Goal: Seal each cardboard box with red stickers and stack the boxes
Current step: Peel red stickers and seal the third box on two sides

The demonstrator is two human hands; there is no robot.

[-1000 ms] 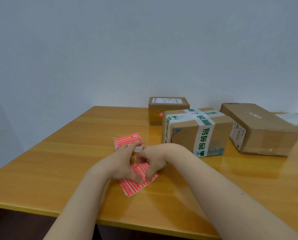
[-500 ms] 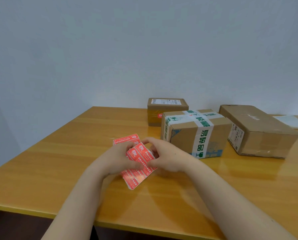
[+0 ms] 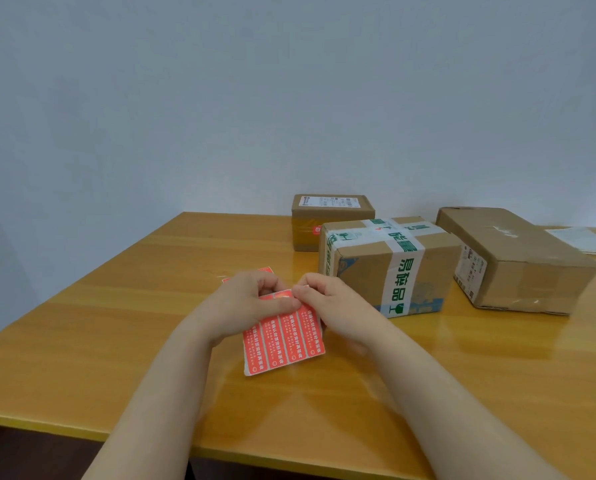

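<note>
Red sticker sheet (image 3: 282,337) is held in both our hands over the near-centre of the table (image 3: 116,323); we cannot tell whether its lower edge touches the wood. Our left hand (image 3: 244,306) grips the upper left part of the sheet, with the thumb laid across the printed face and the fingers curled behind. Our right hand (image 3: 327,306) pinches the upper edge near the sheet's 1 o'clock corner, thumb and forefinger closed on it. Whether a sticker has begun to lift from the backing is too small to tell.

Step in hand, as we judge it: peeling off a first sticker. We see no red strip laid across any box top and no box stacked, so the task appears near its start.

Box positions, read from the sheet:
- taped box (image 3: 386,268), banded in white-and-green tape: 2 o'clock, nearest.
- small box (image 3: 331,220): 1 o'clock, just behind the taped box.
- long box (image 3: 518,261): 3 o'clock of the taped box, apart from it.

A second red sheet (image 3: 265,270) shows partly behind the left hand.

The next move calls for holding the backing firm with the left hand and drawing one strip free by its corner with the right. We must keep the strip from folding onto itself, then lay it across a box seam and press it flat.
</note>
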